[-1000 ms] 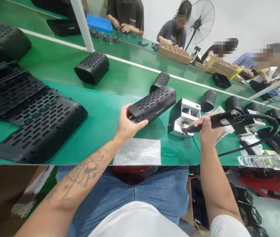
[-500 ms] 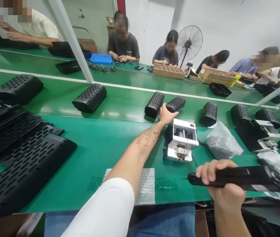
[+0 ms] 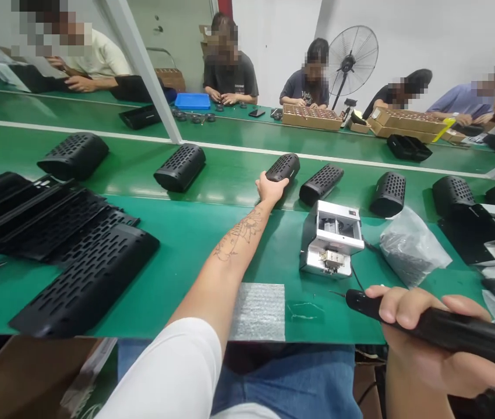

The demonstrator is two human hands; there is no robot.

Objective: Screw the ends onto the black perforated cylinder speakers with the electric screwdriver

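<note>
Left hand [image 3: 270, 189] grips speaker shell [image 3: 283, 167] on green belt [image 3: 186, 233] (workshop); right hand [image 3: 422, 343] clenches screwdriver [image 3: 444, 331].

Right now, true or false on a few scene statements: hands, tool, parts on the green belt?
1. The left hand rests on a black perforated cylindrical shell on the green conveyor belt. True.
2. The right hand holds a black electric screwdriver. True.
3. The silver box-shaped machine is in the left hand. False: it sits on the table, untouched.
4. The flat black perforated panels lie to the right. False: left.
</note>
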